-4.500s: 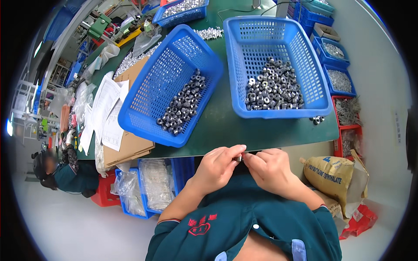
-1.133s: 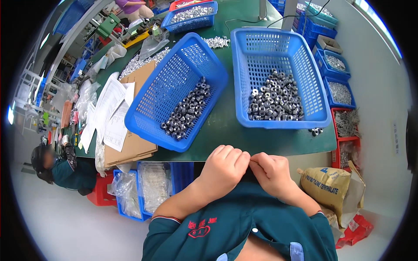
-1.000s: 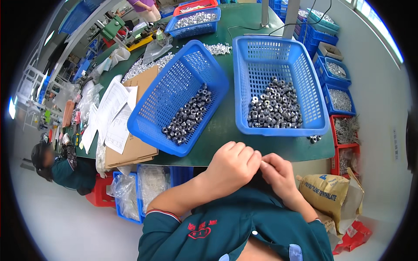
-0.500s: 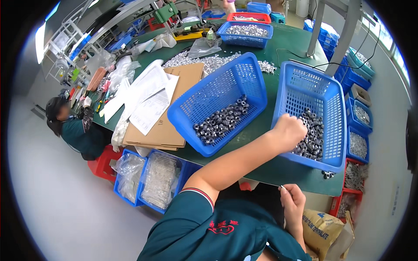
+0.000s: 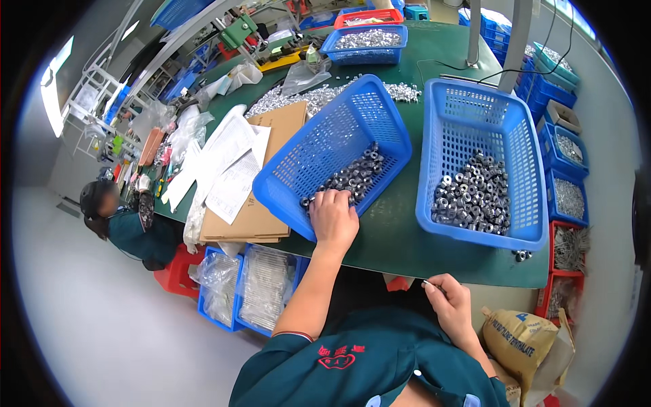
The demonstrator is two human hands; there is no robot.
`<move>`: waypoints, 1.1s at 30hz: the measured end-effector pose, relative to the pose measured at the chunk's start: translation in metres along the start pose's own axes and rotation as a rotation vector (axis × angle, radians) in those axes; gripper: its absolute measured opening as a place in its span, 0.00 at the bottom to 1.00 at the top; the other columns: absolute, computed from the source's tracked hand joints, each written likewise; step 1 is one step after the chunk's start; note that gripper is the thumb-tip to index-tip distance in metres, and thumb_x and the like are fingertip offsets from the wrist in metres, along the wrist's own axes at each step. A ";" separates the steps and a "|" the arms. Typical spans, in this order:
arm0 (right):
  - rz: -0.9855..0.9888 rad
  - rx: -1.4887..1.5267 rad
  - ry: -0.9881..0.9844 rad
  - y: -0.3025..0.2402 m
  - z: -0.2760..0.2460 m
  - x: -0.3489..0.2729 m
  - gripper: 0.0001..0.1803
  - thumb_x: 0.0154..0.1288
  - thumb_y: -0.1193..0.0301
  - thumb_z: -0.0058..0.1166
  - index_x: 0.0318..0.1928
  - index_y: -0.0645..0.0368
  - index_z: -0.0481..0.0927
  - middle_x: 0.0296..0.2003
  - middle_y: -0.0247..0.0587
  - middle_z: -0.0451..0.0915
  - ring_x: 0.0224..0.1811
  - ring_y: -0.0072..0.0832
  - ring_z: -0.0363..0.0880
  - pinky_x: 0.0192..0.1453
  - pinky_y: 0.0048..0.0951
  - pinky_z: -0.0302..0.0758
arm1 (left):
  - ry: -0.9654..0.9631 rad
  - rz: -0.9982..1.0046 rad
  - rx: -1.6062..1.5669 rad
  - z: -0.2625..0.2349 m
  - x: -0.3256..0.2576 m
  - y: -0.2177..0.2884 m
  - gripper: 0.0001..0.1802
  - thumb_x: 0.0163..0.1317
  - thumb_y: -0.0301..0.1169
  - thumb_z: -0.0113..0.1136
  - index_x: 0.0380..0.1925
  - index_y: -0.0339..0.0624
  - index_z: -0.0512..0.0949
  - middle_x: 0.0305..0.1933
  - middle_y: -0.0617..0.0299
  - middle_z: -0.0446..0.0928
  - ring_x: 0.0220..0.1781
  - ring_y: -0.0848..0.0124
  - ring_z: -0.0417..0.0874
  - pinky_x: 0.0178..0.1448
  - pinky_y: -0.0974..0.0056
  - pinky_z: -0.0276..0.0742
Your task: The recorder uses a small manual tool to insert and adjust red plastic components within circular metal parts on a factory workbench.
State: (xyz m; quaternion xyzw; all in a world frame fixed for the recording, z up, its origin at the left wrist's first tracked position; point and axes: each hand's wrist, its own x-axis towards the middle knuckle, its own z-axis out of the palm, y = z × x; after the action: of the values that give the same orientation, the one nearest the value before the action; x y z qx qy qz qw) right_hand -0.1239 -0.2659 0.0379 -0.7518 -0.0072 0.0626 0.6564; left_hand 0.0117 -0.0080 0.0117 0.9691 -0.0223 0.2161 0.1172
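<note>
My left hand (image 5: 334, 218) reaches into the near end of the tilted left blue basket (image 5: 278, 159). Its fingers are slightly parted and bent over the dark, nut-like metal rings (image 5: 356, 175), with the fingertips against them. Whether a ring is between the fingertips is hidden. To the right, another blue basket (image 5: 422, 176) holds a heap of similar dark and silver rings (image 5: 475, 193). My right hand (image 5: 450, 303) is closed in front of the table's edge, with thumb and forefinger pinching a small, thin piece with a pale tip (image 5: 426, 283).
Cardboard (image 5: 278, 136) and papers (image 5: 234, 180) lie left of the baskets on the green table (image 5: 386, 254). Loose silver parts (image 5: 315, 100) spread behind. A few rings (image 5: 522, 256) sit near the right edge. Stacked bins (image 5: 568, 197) and a sack (image 5: 519, 339) stand right; a person (image 5: 132, 227) sits left.
My left hand has moved from the right basket to the left one, its fist opening out. My right hand keeps its pinch near the table's edge. The view has shifted slightly.
</note>
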 end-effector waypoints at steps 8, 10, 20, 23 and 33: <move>0.003 -0.020 0.034 0.005 0.002 -0.010 0.05 0.67 0.75 0.57 0.37 0.65 0.80 0.19 0.33 0.75 0.21 0.16 0.68 0.27 0.21 0.66 | 0.037 -0.009 -0.014 0.006 0.001 -0.004 0.11 0.54 0.29 0.67 0.39 0.47 0.81 0.41 0.60 0.79 0.51 0.59 0.75 0.57 0.54 0.69; -0.003 -0.014 0.036 0.004 0.003 -0.011 0.05 0.67 0.75 0.57 0.37 0.65 0.79 0.20 0.33 0.75 0.21 0.16 0.69 0.27 0.21 0.66 | 0.110 0.024 -0.074 0.007 0.000 -0.007 0.10 0.55 0.26 0.67 0.38 0.44 0.82 0.41 0.59 0.80 0.47 0.58 0.77 0.55 0.56 0.72; -0.358 -0.213 0.031 -0.027 0.008 0.008 0.03 0.63 0.78 0.60 0.35 0.64 0.78 0.20 0.42 0.77 0.20 0.32 0.77 0.26 0.29 0.72 | -0.483 -0.343 -1.839 -0.045 -0.060 0.031 0.11 0.59 0.20 0.67 0.42 0.34 0.78 0.37 0.56 0.82 0.38 0.69 0.84 0.45 0.66 0.81; -0.432 -0.242 0.039 -0.033 0.012 0.012 0.04 0.61 0.78 0.61 0.34 0.62 0.78 0.20 0.42 0.77 0.21 0.35 0.79 0.26 0.31 0.73 | -0.603 -0.315 -1.949 -0.042 -0.075 0.037 0.11 0.59 0.24 0.67 0.41 0.36 0.78 0.36 0.55 0.81 0.39 0.64 0.82 0.44 0.62 0.78; -0.547 -0.182 0.018 -0.026 0.030 0.012 0.04 0.60 0.78 0.60 0.32 0.61 0.77 0.21 0.41 0.80 0.23 0.37 0.82 0.26 0.32 0.76 | -0.920 -0.355 -2.427 -0.031 -0.093 0.044 0.11 0.65 0.32 0.61 0.43 0.39 0.78 0.34 0.59 0.80 0.37 0.70 0.77 0.42 0.64 0.71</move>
State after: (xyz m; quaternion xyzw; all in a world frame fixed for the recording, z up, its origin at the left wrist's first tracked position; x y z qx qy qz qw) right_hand -0.1136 -0.2312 0.0582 -0.7783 -0.2092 -0.1243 0.5788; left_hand -0.0897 -0.0440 0.0090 0.2215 -0.1119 -0.3084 0.9183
